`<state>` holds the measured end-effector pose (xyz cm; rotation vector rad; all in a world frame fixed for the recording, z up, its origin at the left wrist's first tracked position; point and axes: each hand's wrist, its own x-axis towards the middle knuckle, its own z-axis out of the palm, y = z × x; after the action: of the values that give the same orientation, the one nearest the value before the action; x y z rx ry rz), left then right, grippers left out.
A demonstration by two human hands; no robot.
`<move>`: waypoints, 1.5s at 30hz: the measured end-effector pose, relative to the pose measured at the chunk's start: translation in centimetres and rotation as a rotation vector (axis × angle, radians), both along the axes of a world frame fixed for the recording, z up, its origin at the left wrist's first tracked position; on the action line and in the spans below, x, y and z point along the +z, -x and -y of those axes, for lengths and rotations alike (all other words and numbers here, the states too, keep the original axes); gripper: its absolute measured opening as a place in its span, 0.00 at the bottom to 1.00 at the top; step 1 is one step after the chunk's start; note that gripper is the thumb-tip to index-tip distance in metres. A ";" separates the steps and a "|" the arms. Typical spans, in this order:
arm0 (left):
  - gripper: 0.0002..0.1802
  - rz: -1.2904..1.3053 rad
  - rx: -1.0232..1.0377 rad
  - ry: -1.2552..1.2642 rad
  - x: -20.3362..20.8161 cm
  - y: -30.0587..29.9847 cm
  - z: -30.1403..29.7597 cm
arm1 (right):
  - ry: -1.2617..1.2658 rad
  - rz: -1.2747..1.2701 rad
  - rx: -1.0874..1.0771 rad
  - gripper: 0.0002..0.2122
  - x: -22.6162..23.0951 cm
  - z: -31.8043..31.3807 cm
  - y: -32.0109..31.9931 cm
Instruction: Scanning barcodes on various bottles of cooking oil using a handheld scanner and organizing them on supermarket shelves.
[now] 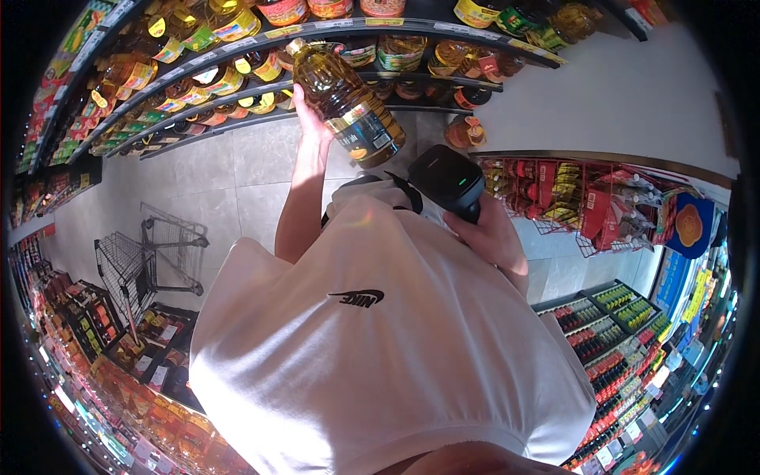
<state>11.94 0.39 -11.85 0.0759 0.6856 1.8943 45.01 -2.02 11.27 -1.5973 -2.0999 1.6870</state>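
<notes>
My left hand (311,120) is closed on a large clear bottle of golden cooking oil (342,96), gripping it along its left side. The bottle tilts, its cap toward the upper left and its dark label facing up at me. In my right hand (492,231) is a black handheld barcode scanner (446,176) with a small green light, its fingers wrapped round the handle. The scanner's head lies just right of the bottle's base, apart from it. My right fingertips are partly hidden beneath the scanner.
Shelves of oil bottles (214,81) curve along the front and left. One more oil bottle (465,131) stands on the floor by the shelf end. A shopping cart (127,265) is at the left, a red wire rack (586,198) of packaged goods at the right.
</notes>
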 end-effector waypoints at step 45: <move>0.23 -1.372 0.220 0.320 20.3 -14.9 -24.4 | 0.955 -1.483 -0.476 0.12 -22.3 -27.3 -11.6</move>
<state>26.88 24.79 8.42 1.1997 1.9367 1.7060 56.62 25.28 -11.07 -0.2760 -0.2047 2.4363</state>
